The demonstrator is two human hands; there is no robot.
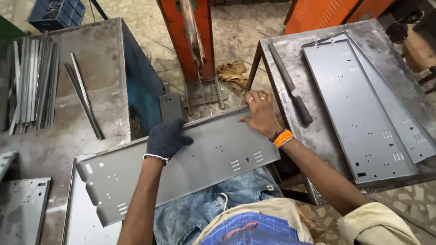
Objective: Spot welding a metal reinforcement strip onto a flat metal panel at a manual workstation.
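Note:
A long grey sheet-metal panel with punched holes and slots lies across my lap, tilted up to the right. My left hand, in a dark knit glove, grips its far edge near the middle. My right hand, bare with a ring and an orange wristband, presses flat on the panel's upper right corner, next to the edge of a steel table.
Two similar panels lie stacked on the steel table, beside a long dark-handled tool. A grey bench on the left carries metal strips and rods. An orange machine stands ahead, a rag on the floor.

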